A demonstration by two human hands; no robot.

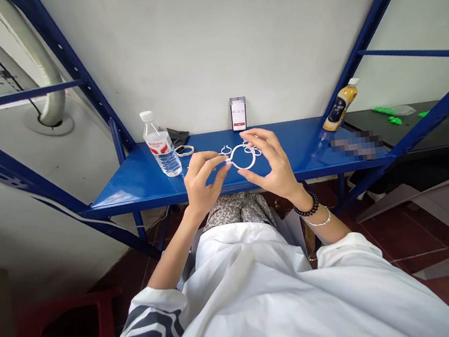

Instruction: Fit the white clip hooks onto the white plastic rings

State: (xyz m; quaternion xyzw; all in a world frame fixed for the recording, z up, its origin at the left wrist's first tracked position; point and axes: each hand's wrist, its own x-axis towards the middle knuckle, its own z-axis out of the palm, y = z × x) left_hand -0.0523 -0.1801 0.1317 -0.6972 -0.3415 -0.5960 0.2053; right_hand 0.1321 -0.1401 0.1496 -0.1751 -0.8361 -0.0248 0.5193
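Observation:
My left hand (204,179) pinches the clasp end of a white plastic ring clip (254,159) between thumb and fingers. My right hand (275,165) curves round the ring's other side, with its thumb at the lower rim and its fingers at the upper. Whether every fingertip touches the rim cannot be made out. The ring is held up above the front part of the blue table (137,181). Behind my left fingertips lies a smaller white open clip (226,149). Several more white rings (258,152) lie beyond the right fingers, partly covered by them.
A water bottle (161,148) stands at left, near a black pouch (178,136) and a pale band (185,151). A phone (238,115) showing a timer leans on the wall. At right stands a yellow drink bottle (340,106). Blue frame posts (99,104) flank the table.

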